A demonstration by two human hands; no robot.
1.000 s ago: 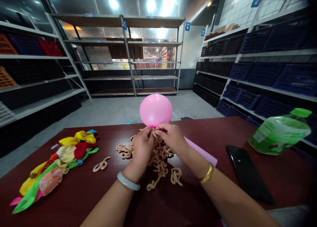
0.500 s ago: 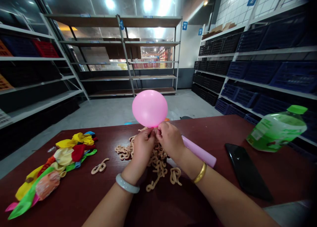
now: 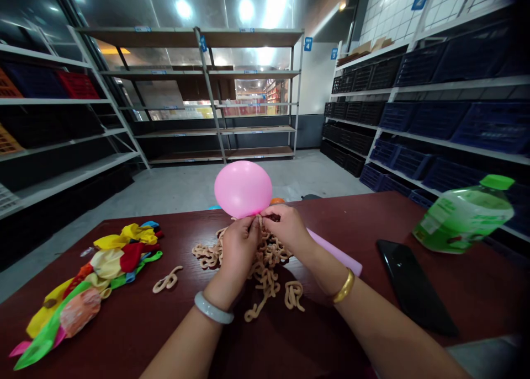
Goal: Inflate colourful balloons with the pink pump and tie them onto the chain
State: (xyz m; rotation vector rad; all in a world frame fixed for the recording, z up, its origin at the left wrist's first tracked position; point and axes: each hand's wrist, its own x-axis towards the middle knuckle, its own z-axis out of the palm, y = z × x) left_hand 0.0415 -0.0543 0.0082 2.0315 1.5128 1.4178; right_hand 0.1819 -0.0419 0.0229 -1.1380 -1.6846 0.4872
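Observation:
An inflated pink balloon [image 3: 243,188] stands above the far side of the table, its neck low between my hands. My left hand [image 3: 240,244] is closed, pinching at the neck with thumb and forefinger. My right hand [image 3: 287,227] pinches the neck from the other side, its thumb and forefinger together. A short beige piece shows between the fingertips. Beneath and around both hands lies a heap of beige curled strings [image 3: 265,266]. One loose curl [image 3: 167,279] lies to the left, another [image 3: 294,295] to the right of the heap.
Uninflated coloured balloons [image 3: 107,261] lie at the left of the brown table [image 3: 136,324]. A lilac tube [image 3: 336,252] is behind my right forearm. Farther right are a black phone [image 3: 414,285] and a green bottle [image 3: 461,216]. Shelves with crates stand around.
The pink balloon has tipped left and sunk a little. My right hand has shifted slightly, its fingers now more stretched out.

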